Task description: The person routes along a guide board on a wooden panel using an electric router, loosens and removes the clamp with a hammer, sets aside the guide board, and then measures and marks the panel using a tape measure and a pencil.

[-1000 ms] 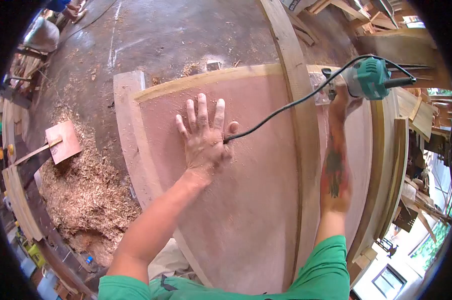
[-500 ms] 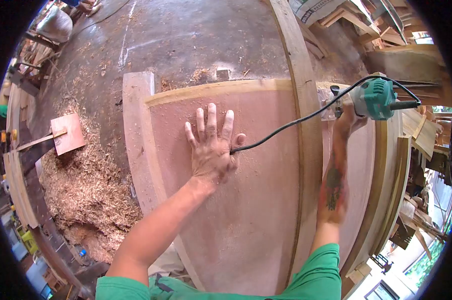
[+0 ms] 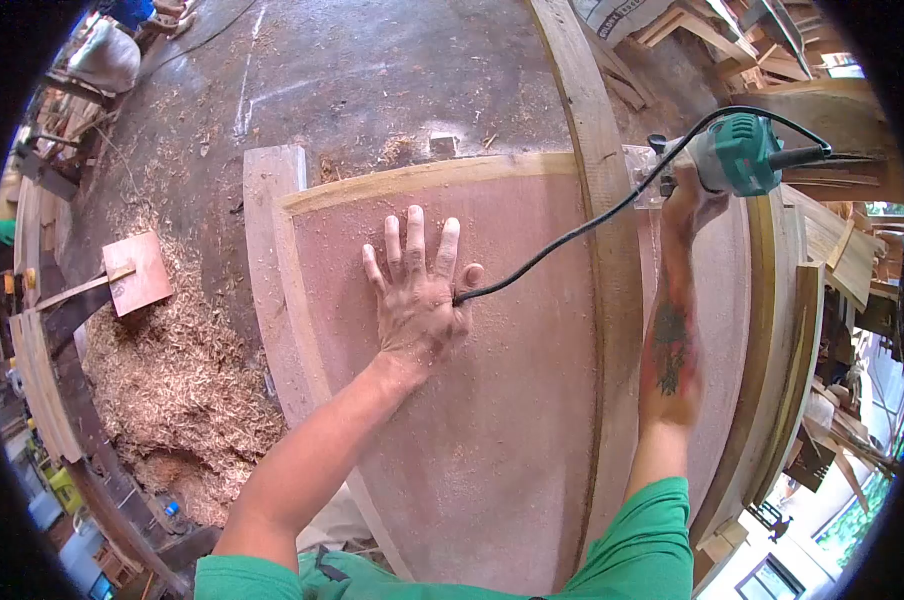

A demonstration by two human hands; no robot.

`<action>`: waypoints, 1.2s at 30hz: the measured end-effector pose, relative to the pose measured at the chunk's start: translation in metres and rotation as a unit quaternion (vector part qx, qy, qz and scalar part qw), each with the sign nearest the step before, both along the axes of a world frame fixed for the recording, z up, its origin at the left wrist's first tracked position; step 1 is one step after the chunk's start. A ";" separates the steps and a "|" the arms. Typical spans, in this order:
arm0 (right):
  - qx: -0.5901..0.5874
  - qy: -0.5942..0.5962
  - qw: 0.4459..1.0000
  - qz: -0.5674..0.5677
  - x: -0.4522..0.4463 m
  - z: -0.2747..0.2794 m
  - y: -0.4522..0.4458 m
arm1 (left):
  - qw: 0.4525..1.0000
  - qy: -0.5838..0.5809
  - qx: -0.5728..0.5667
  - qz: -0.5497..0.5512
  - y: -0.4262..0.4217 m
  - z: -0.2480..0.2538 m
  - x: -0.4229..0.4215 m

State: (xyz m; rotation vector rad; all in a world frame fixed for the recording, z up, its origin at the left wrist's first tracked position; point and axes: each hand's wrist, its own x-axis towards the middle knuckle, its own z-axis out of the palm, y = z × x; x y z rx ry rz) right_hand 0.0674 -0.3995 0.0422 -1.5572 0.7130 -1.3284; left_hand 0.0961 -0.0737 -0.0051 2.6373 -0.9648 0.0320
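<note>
My left hand [image 3: 419,297] lies flat on the reddish wooden panel [image 3: 492,420], its fingers spread. A dark power cord [image 3: 552,250] passes beneath that hand by the thumb and runs up to a green trim router [image 3: 747,155]. The router is tilted on its side, with my right hand [image 3: 697,205] closed around its lower body. Its clear base [image 3: 644,178] is at the right edge of a long wooden beam [image 3: 602,190] lying across the panel. The cutting bit cannot be made out.
Wood shavings [image 3: 187,390] are heaped on the floor to the left, beside a square board with a stick [image 3: 137,273]. Long planks [image 3: 762,330] lie along the right side, with stacked wood offcuts beyond. Another person's hand [image 3: 177,20] shows at the top left.
My right hand and the router have moved a little farther away from me along the beam. My left hand stays flat on the panel. The view has shifted slightly.
</note>
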 end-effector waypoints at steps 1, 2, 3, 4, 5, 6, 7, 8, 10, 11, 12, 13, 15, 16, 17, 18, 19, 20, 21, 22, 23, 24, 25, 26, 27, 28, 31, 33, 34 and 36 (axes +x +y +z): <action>0.007 0.005 1.000 0.002 0.002 -0.002 -0.003 | 1.000 0.000 0.003 0.004 0.000 0.001 0.000; 0.006 0.004 1.000 0.001 0.003 -0.004 -0.006 | 1.000 0.001 0.005 0.009 0.000 0.001 0.000; -0.003 0.002 1.000 0.009 0.003 -0.004 -0.008 | 1.000 0.000 0.004 0.008 -0.001 0.002 0.000; -0.012 0.001 1.000 0.016 0.003 -0.005 -0.010 | 1.000 0.013 0.011 0.004 -0.001 0.003 0.000; -0.013 0.000 1.000 0.015 0.004 -0.006 -0.012 | 0.999 0.026 0.018 0.000 -0.001 0.004 0.000; -0.029 -0.004 0.999 0.013 0.006 -0.006 -0.011 | 1.000 0.026 0.018 -0.001 -0.001 0.005 0.000; -0.044 -0.007 0.999 0.011 0.006 -0.005 -0.010 | 0.999 0.028 0.018 -0.001 -0.001 0.006 0.000; -0.044 -0.008 0.999 0.010 0.008 -0.003 -0.008 | 0.999 0.029 0.017 -0.001 -0.001 0.006 0.000; -0.043 0.002 0.999 0.002 0.009 -0.002 -0.008 | 0.999 0.028 0.017 -0.002 -0.001 0.006 0.000; -0.043 0.001 0.999 0.002 0.010 0.000 -0.008 | 0.999 0.029 0.017 -0.002 -0.001 0.006 0.000; -0.041 0.011 0.999 0.007 0.011 0.001 -0.007 | 0.999 0.028 0.017 -0.002 -0.001 0.006 0.000; -0.040 0.021 0.999 0.012 0.012 0.001 -0.007 | 0.999 0.029 0.020 -0.002 -0.001 0.007 0.001; -0.040 0.010 0.999 0.011 0.016 -0.001 -0.009 | 0.999 0.030 0.023 -0.003 -0.001 0.006 0.001; -0.041 0.000 0.999 0.010 0.017 0.000 -0.008 | 0.999 0.024 0.022 -0.004 -0.001 0.005 0.001; -0.040 -0.001 0.999 0.010 0.017 0.001 -0.008 | 1.000 0.018 0.022 -0.005 -0.001 0.004 0.001; -0.022 0.011 1.000 0.012 0.018 0.004 -0.006 | 1.000 0.018 0.022 -0.005 -0.001 0.004 0.001; -0.003 0.022 1.000 0.014 0.018 0.007 -0.004 | 1.000 0.018 0.021 -0.004 -0.001 0.004 0.000; -0.003 0.021 1.000 0.014 0.020 0.009 -0.002 | 1.000 0.017 0.020 -0.003 -0.001 0.004 0.000; -0.008 0.019 1.000 0.014 0.021 0.008 -0.004 | 1.000 0.016 0.021 -0.003 -0.001 0.005 0.001; -0.013 0.017 1.000 0.012 0.022 0.008 -0.004 | 1.000 0.015 0.020 -0.003 -0.001 0.005 0.001; -0.014 0.016 1.000 0.012 0.023 0.008 -0.004 | 1.000 0.015 0.019 -0.002 -0.001 0.006 0.001; -0.016 0.023 1.000 0.003 0.023 0.008 -0.003 | 1.000 0.014 0.019 -0.003 -0.001 0.006 0.001; -0.018 0.030 0.999 -0.007 0.023 0.008 -0.003 | 1.000 0.015 0.022 -0.001 -0.001 0.005 0.001; -0.018 0.029 0.999 -0.008 0.024 0.006 -0.006 | 1.000 0.015 0.026 0.001 -0.001 0.005 0.001; -0.027 0.020 0.999 -0.006 0.025 0.002 -0.010 | 1.000 0.014 0.026 0.001 -0.001 0.003 0.001; -0.037 0.011 0.999 -0.005 0.025 -0.001 -0.014 | 1.000 0.013 0.023 0.001 -0.001 0.001 0.001; -0.046 -0.027 0.998 0.035 0.027 -0.004 -0.020 | 1.000 0.013 0.024 0.001 -0.001 0.001 0.001; -0.036 -0.024 0.999 0.033 0.028 -0.002 -0.019 | 1.000 0.013 0.028 0.002 -0.001 0.002 0.001; -0.026 -0.019 0.999 0.031 0.029 0.000 -0.017 | 1.000 0.015 0.026 0.002 -0.001 0.002 0.001; -0.028 -0.017 0.999 0.028 0.030 0.003 -0.015 | 1.000 0.016 0.024 0.003 -0.001 0.002 0.001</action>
